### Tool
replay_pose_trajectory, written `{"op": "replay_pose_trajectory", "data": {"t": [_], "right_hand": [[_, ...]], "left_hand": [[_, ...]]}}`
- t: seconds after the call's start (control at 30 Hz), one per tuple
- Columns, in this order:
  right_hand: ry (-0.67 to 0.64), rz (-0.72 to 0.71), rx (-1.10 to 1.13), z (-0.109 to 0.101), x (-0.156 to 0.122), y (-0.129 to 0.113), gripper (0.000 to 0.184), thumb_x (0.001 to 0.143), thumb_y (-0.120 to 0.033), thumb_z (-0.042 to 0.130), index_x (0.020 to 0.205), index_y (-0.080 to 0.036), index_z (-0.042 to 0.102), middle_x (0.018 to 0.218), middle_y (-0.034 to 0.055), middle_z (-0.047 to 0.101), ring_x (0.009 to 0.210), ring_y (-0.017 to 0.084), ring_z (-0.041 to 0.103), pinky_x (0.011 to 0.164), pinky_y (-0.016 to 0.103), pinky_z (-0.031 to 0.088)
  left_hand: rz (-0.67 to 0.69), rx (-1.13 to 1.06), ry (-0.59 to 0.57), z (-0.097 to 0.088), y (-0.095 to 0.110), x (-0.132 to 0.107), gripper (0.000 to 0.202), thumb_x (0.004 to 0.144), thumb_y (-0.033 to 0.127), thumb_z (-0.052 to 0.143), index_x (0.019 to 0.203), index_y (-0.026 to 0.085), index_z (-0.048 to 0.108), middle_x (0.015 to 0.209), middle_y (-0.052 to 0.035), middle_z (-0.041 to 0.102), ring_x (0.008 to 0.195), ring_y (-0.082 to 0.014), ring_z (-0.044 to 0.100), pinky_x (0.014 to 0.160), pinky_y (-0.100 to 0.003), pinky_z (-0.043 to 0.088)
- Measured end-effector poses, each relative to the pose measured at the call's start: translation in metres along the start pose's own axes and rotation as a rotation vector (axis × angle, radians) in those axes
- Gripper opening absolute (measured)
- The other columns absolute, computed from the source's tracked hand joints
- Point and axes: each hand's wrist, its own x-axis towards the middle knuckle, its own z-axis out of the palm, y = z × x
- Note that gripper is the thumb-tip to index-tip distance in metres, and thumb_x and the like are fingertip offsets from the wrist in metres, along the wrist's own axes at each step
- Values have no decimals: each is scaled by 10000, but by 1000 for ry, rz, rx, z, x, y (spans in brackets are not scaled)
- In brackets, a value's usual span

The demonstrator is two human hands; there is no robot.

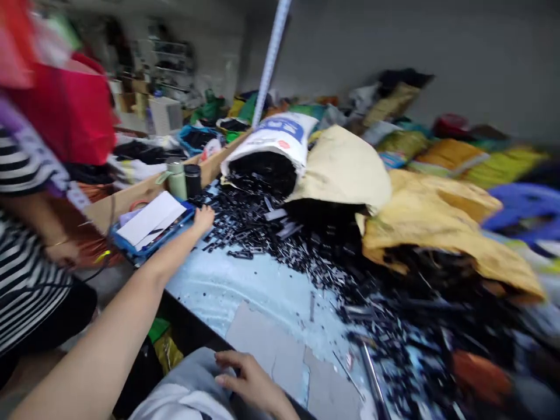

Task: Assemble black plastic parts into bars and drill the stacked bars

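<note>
My left hand point(204, 219) reaches forward across the table. It is at the right end of a blue tray point(151, 248), beside the loose black pieces point(245, 221). Blur hides whether its fingers grip the tray's rim or only lie near it. White paper sheets point(153, 219) lie on top of the tray. Low in the view, my right hand point(254, 382) rests over my lap by the table edge, thumb and fingers apart, nothing in it. Grey flat sheets point(266, 344) lie on the light blue tabletop point(205, 280) near it.
A white sack point(280, 137), a cream sack point(341, 166) and a yellow sack point(437, 216) spill black pieces onto the table. Behind the tray stand a green bottle point(177, 179) and a dark cup point(192, 181). A metal rod point(374, 376) lies right. A person in stripes point(35, 274) is at left.
</note>
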Motion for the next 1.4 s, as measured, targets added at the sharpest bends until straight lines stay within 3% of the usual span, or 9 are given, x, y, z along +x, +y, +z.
{"op": "replay_pose_trajectory", "data": {"t": [0.13,0.27,0.43,0.57,0.7,0.83,1.03,1.23,1.4], "right_hand": [[69,-112,-38,-51,5,-21,416,793,-467,591,1124,-221,642,1091,54,662,1006,225,609,904,364,464],[386,-130,-205,-151,48,-24,349,811,-423,570,1047,-179,654,1043,76,671,938,211,621,880,376,462],[1179,121,-76,-273,128,-29,498,758,-380,623,1165,-112,522,1105,160,609,1060,281,540,958,486,356],[1282,145,176,-309,158,-37,521,750,-285,594,1205,-87,440,1121,156,584,1043,236,545,933,419,393],[1132,11,306,-293,142,-33,336,865,-342,386,1100,-132,504,948,65,633,793,131,605,712,263,490],[925,-69,436,-257,99,-22,514,881,-556,270,1018,-154,560,793,42,618,536,94,530,478,212,437],[726,-145,598,-189,47,-11,492,781,-583,487,1005,-161,604,761,17,597,600,104,529,553,224,454],[780,-225,289,-123,14,4,462,660,-498,649,982,-175,581,900,28,604,823,170,565,748,302,464],[714,-163,-235,-101,-58,46,398,694,-430,660,998,-196,556,965,58,599,886,199,568,814,356,453]], "left_hand": [[112,52,-119,12,-17,22,169,854,45,372,845,67,538,963,-183,582,1139,-284,400,1005,-527,171],[173,133,-75,22,-27,18,102,880,150,436,917,79,499,883,-114,580,1017,-270,499,976,-483,265],[160,-53,-87,33,7,-54,262,868,402,503,979,171,452,806,-49,569,773,-229,581,721,-312,433],[333,-200,-252,36,44,-130,165,908,337,416,970,199,480,867,-59,571,770,-215,583,691,-312,447],[599,-245,-346,16,62,-180,180,893,187,380,1004,205,521,1003,-92,538,903,-220,555,791,-345,452],[677,-225,-413,-2,77,-201,362,813,49,408,1130,207,478,969,-92,570,958,-239,529,793,-341,447],[660,-219,-476,38,107,-214,304,802,71,474,1069,204,533,899,-87,609,938,-250,544,836,-372,429],[379,-666,-318,57,94,-220,333,873,261,465,1196,197,513,1139,-115,579,1046,-247,549,918,-375,422],[139,-924,-346,44,78,-223,393,844,316,509,1223,213,529,1101,-80,571,684,-135,580,669,-268,490]]}}
